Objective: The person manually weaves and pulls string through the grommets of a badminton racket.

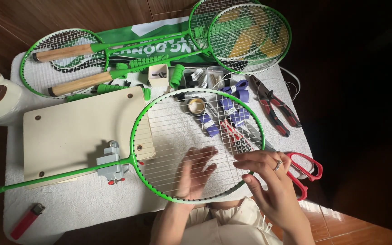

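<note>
Looking down from the head camera, we've got a green badminton racket (159, 113) lying flat across a white towel-covered table (82, 204), its shaft clamped in a small grey vise (111, 164) at the edge of a pale wooden board (73, 131). The left hand (197, 172) sits under the string bed, fingers spread and loose, seen through the strings near the lower part of the head. The right hand (271, 177) comes in from the right edge of the frame, fingers drawn together and pinching at the strings just beside the rim; a ring shows on one finger. What exactly sits between those fingertips, I cannot tell.

Just right of that hand lie red-handled scissors (306, 170), partly hidden by it. Further up, red-and-black pliers (275, 106) rest on the towel. Under the racket head sit purple grip rolls (232, 106) and a small round tin (196, 105). Along the far edge, more green rackets (246, 36) lie stacked, two with bare wooden handles (71, 84). Down at the near left corner, a red lighter (26, 221) lies well apart from both hands.
</note>
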